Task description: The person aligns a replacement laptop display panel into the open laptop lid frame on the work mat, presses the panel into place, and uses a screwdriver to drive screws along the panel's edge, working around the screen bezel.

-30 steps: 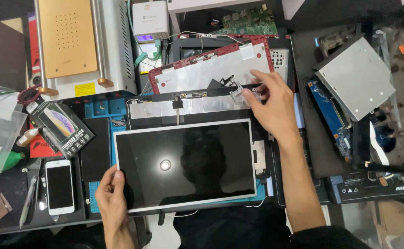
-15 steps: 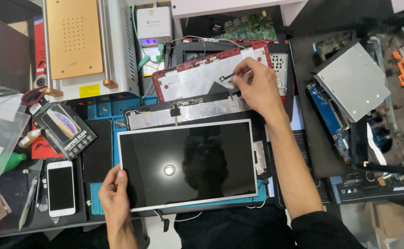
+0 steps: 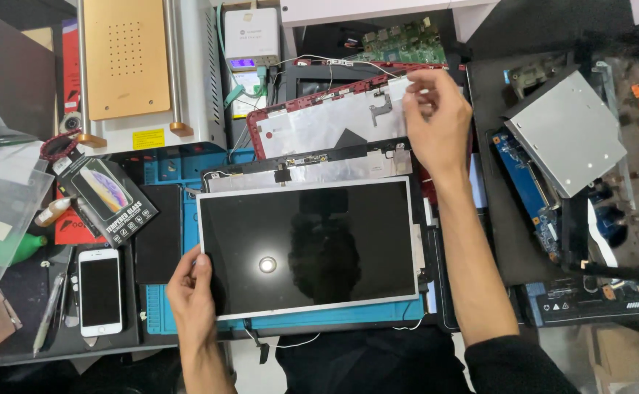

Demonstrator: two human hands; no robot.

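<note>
Down on the blue repair mat (image 3: 290, 321) we've got the bare laptop screen panel (image 3: 308, 244) lying flat, glass up, overlapping the black lid shell (image 3: 334, 169) behind it. Our left hand (image 3: 191, 292) sits at the panel's lower left corner, fingers loosely curled around the edge, more steadying than gripping. Our right hand (image 3: 436, 120) is up over the red back cover (image 3: 326, 124), fingers pinched lightly together near its top right corner; whether there's anything tiny between them, we honestly can't tell.

Risk-wise: the panel seems held at one corner only, so a bump from the right forearm crossing beside it could slide or twist it, and thin glass hates that. Loose thin wires (image 3: 283, 341) poke out under the bottom edge too, easy to snag. The white phone (image 3: 100, 292) sits close by on the left.
</note>
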